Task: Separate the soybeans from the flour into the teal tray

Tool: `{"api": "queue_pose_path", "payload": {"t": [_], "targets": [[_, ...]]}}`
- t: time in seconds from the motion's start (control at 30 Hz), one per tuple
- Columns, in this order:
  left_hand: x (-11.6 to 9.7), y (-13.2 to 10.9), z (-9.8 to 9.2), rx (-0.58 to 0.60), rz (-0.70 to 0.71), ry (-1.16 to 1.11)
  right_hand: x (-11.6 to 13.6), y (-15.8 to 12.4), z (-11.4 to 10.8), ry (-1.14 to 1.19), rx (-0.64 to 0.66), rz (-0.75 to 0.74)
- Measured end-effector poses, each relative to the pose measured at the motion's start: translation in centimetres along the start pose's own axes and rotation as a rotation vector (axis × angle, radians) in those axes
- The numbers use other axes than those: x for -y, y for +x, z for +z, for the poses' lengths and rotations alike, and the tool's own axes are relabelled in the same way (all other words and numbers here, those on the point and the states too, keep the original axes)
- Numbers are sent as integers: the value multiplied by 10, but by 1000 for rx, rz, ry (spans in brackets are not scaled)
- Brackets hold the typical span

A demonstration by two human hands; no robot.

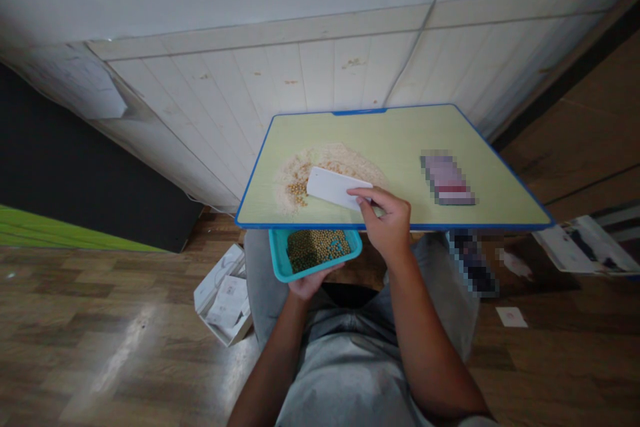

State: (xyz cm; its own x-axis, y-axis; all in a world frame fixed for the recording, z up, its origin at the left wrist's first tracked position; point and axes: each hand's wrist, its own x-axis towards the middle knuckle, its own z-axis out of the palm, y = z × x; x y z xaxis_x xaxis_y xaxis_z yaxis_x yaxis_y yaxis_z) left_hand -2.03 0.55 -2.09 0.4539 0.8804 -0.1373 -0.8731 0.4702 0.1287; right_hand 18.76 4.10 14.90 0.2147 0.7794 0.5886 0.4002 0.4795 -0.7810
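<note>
- Lying left of the right hand (393, 217), just past the free end of its white rectangular card (333, 188): loose soybeans (299, 192), in a small heap on the folding table (390, 130).
- Long axis of white rectangular card: ran crosswise, the left end a little farther from the body than the gripped right end. Whether its underside touched the tabletop could not be told.
- Turquoise tub (278, 265): sat below the table's near edge, nearer the body than the loose soybeans; contained dark green beans, apparently mung beans (301, 255), on the left and yellow soybeans mostly on the right.
- Right hand: thumb and index finger closed in a pinch on the card's right end; forearm came up from the lower right, wrist over the near edge.
- Left hand (306, 285): bore the tub from beneath, forearm angled in from the lower left; most fingers were hidden, their curl impossible to tell.
- Nearer hand: the right, by way of its card.
- Pale powder (343, 153): spread around and beyond the loose soybeans.
- Pixelated rectangular item (447, 180): lay well to the right.
</note>
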Motion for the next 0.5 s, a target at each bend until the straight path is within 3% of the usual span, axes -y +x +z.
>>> {"api": "queue_pose_path", "payload": {"t": [0.5], "targets": [[4,2,7,2,0,10,-2,1,0,3,2,-2]]}}
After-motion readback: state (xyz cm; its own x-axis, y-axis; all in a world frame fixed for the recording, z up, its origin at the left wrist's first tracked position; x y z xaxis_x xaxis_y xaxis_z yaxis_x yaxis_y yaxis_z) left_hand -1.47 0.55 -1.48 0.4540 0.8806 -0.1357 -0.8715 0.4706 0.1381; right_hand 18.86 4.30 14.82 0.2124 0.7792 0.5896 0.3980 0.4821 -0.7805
